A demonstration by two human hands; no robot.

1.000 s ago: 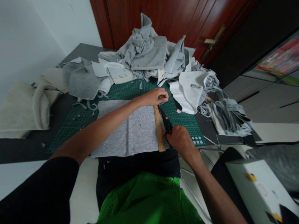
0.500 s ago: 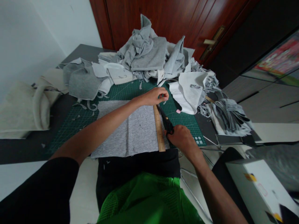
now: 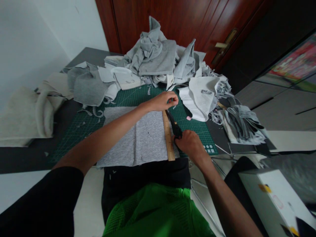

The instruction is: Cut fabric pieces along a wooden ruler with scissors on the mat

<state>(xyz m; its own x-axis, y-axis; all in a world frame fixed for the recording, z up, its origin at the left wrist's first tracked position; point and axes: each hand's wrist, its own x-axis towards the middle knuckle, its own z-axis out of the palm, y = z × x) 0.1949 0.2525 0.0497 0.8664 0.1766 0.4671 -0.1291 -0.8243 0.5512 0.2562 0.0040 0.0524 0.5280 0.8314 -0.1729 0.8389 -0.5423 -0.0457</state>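
The right hand (image 3: 189, 144) is clamped on scissors (image 3: 177, 130) beside the ruler (image 3: 169, 140), cloth (image 3: 150, 138) lying under it. Left hand (image 3: 165, 101), at its far end: grip unclear; light pressure could let it slip.

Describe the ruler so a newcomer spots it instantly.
On the green cutting mat lies a flat grey cloth. Near its right edge, just left of the black scissors in the right hand, is the ruler: a straight, narrow strip of pale wood, unlike the grey cloth and black scissors beside it.
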